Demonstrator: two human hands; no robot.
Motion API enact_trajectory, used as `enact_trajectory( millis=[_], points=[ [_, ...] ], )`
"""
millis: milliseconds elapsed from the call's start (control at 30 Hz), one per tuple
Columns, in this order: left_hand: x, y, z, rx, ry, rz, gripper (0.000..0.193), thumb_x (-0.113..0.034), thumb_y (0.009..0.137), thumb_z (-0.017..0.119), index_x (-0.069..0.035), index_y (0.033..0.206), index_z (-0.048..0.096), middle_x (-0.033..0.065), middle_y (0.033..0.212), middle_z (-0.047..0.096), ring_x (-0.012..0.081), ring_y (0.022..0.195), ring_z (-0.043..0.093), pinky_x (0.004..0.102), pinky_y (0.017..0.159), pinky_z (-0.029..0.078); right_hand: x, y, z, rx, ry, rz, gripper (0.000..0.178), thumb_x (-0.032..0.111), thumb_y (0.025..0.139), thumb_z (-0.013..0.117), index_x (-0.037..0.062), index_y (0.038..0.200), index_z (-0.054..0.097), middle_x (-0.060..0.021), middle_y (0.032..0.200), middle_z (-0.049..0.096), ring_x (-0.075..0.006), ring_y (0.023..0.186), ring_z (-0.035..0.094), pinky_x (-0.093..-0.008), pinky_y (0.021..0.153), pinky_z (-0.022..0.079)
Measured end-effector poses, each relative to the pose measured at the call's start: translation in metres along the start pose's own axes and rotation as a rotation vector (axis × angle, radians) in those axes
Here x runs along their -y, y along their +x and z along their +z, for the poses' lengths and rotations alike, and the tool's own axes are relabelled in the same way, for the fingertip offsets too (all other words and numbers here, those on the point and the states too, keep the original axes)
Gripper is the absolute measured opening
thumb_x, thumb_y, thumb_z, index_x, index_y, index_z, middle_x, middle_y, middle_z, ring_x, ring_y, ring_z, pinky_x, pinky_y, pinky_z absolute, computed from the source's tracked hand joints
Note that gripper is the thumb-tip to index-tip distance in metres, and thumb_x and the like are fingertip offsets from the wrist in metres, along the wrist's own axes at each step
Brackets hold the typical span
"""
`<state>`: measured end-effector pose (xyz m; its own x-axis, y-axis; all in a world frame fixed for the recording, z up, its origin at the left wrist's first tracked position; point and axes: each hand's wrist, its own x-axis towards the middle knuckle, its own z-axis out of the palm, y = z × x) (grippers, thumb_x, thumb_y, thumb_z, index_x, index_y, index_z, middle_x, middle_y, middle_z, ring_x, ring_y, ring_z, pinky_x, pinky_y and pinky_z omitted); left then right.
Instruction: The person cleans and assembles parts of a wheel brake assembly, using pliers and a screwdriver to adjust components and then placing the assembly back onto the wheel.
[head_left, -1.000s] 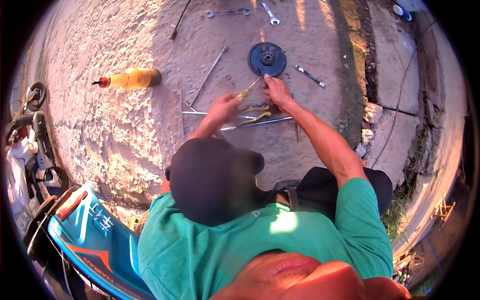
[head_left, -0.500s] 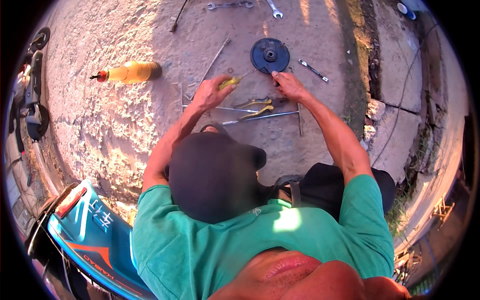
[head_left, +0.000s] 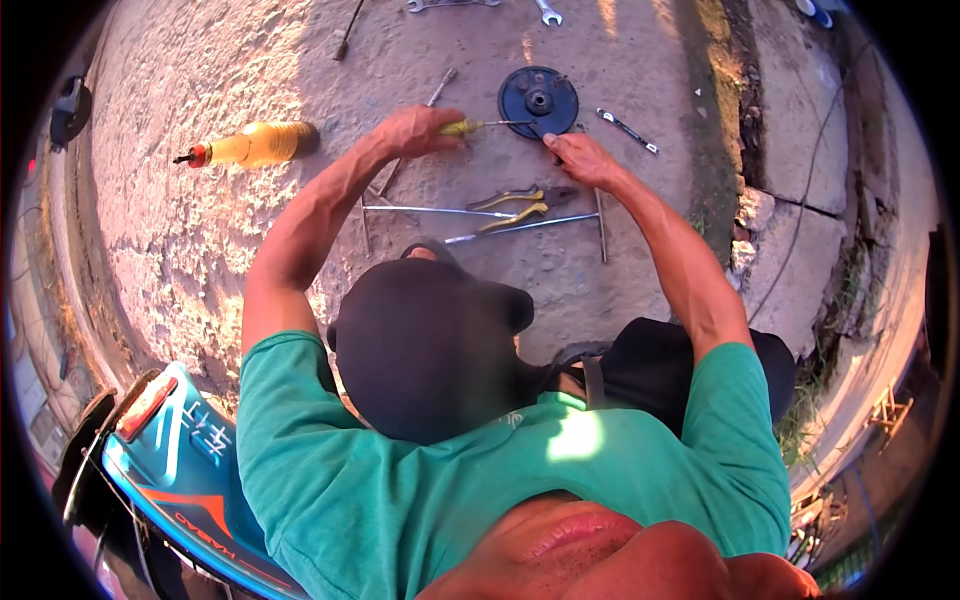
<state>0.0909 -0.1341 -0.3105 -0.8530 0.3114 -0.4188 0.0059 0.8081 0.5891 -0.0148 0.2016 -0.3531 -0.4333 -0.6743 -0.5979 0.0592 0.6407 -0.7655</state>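
My left hand grips a yellow-handled screwdriver whose shaft points right, with its tip at the rim of a dark round metal disc lying on the concrete. My right hand rests at the disc's lower right edge, fingers touching it. Just below my hands lie yellow-handled pliers across long metal rods. My dark cap and green shirt fill the lower middle of the view.
A bottle of yellow liquid lies at the left. A small wrench sits right of the disc, and more wrenches lie at the top edge. A teal scooter body stands at lower left. Cracked concrete and grass run along the right.
Both hands have moved up from the pliers and rods to the disc. The left hand has brought the yellow-handled screwdriver to the disc's edge.
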Motion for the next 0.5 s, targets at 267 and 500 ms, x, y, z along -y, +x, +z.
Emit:
enact_trajectory(
  millis=[267,500],
  points=[
    [-0.004,0.012,0.017,-0.256,0.244,0.093,0.025,-0.025,0.090,0.067,-0.008,0.106,0.060,0.0202,0.096,0.064,0.0450,0.086,0.066,0.0533,0.077,0.053,0.003,-0.002,-0.002,-0.020,-0.051,0.001,0.064,0.056,0.106,0.046,-0.0017,0.090,0.069,-0.0131,0.081,0.068,-0.0227,0.079,0.063,-0.0395,0.075,0.049],
    [-0.009,0.009,0.021,-0.172,0.210,-0.008,0.029,-0.029,0.088,0.066,-0.007,0.105,0.060,0.0218,0.095,0.067,0.0458,0.088,0.066,0.0551,0.075,0.053,0.001,-0.001,-0.001,-0.027,-0.041,-0.008,0.065,0.057,0.105,0.046,-0.0024,0.092,0.070,-0.0139,0.084,0.070,-0.0239,0.081,0.065,-0.0403,0.077,0.050]
  ],
)
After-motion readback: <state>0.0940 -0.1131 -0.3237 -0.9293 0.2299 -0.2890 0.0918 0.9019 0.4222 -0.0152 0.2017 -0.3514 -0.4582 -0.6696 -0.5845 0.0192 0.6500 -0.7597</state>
